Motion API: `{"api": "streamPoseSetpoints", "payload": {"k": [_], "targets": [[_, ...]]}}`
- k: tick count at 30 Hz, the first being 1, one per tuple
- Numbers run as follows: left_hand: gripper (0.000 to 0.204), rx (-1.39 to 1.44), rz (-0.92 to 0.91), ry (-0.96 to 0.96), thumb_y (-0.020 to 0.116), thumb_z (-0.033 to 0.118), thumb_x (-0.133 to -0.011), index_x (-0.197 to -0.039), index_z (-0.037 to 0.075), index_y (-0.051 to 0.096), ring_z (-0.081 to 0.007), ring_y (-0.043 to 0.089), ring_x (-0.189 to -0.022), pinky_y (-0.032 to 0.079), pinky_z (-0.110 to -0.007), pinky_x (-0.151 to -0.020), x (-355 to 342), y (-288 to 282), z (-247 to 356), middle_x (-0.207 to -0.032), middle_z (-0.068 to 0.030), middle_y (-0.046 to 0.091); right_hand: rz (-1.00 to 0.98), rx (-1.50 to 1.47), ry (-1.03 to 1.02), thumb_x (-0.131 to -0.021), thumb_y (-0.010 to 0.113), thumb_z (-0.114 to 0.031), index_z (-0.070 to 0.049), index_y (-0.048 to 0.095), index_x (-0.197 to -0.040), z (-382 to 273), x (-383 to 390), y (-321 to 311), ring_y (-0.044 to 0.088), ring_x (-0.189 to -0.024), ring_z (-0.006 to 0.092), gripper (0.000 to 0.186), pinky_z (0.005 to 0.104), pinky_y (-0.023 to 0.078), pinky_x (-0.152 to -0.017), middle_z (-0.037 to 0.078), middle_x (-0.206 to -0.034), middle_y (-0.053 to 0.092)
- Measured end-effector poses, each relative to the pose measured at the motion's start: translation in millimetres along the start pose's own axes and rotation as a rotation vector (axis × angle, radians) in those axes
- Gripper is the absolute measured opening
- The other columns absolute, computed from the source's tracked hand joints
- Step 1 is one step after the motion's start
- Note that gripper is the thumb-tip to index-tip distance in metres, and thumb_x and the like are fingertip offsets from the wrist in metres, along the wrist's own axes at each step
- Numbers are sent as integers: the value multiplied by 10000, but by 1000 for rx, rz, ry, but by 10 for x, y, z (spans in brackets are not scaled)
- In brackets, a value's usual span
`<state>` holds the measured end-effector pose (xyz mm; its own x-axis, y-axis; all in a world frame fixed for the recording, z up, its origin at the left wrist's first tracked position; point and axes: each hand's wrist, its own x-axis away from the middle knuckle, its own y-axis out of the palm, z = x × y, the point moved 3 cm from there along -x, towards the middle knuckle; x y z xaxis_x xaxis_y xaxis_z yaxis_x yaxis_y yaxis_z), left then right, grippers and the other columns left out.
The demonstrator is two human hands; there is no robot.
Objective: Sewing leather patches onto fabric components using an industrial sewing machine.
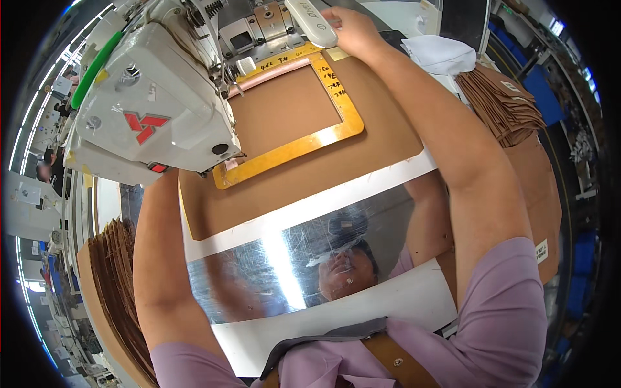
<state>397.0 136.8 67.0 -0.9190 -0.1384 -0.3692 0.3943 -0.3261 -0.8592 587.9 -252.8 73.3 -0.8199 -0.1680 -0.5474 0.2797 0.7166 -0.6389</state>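
Observation:
Under the white sewing machine head [152, 107] lies a brown sheet of material [310, 174]. A yellow rectangular frame [294, 155] with handwriting on it rests on the sheet, and brown material shows through its opening. A pinkish strip [275, 76] runs along the frame's far inner edge. My right hand [357, 32] is at the far side, its fingers bent against a white oblong device [312, 22]; their tips are partly hidden, so a grip cannot be made out. My left forearm [162, 246] passes behind the machine head, which hides my left hand.
A shiny metal plate [310, 252] on a white surface [349, 307] lies nearest me. Stacked brown pieces stand at the left [110, 284] and right [501, 107]. A white cloth [440, 53] sits beside the right stack. Another person [52, 168] is far left.

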Motion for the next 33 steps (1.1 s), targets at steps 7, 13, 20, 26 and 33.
{"api": "streamPoseSetpoints", "payload": {"k": [7, 13, 20, 26, 33], "targets": [[497, 5, -326, 22, 619, 318, -953, -1357, 33, 577, -304, 500, -1354, 340, -461, -1127, 834, -299, 278, -1411, -167, 577, -396, 264, -133, -949, 617, -333, -14, 614, -1277, -343, 1319, -1000, 652, -1100, 343, 457, 426, 510, -943, 200, -1203, 673], [617, -149, -313, 116, 450, 440, -1032, -1516, 60, 400, -265, 310, -1492, 99, -507, -1222, 1231, -187, 503, -1582, -154, 378, -474, 430, -70, -1017, 469, -496, -1, 468, -1440, -222, 1652, -815, 321, -1475, 294, 652, 589, 246, -1182, 194, -1528, 422], [666, -188, -263, 71, 392, 508, -1033, -1531, 66, 374, -257, 303, -1493, 92, -508, -1226, 1005, 12, 385, -1606, -122, 344, -397, 528, -39, -1018, 477, -469, -27, 456, -1450, -91, 1458, -746, 357, -1455, 291, 619, 558, 229, -1198, 157, -1520, 448], [617, -119, -188, 126, 465, 459, -1022, -1492, 62, 433, -270, 378, -1454, 115, -510, -1219, 1402, -271, 514, -1537, -140, 445, -433, 398, -31, -1028, 471, -405, -24, 485, -1425, -392, 1744, -1068, 413, -1412, 304, 550, 555, 228, -1194, 165, -1502, 465], [553, -149, -176, 200, 563, 395, -976, -1424, 71, 530, -269, 439, -1412, 184, -494, -1200, 1738, -353, 601, -1497, -133, 499, -497, 454, -145, -1021, 485, -383, -32, 501, -1414, -518, 2016, -1058, 397, -1427, 290, 528, 558, 216, -1197, 171, -1508, 459]]}}
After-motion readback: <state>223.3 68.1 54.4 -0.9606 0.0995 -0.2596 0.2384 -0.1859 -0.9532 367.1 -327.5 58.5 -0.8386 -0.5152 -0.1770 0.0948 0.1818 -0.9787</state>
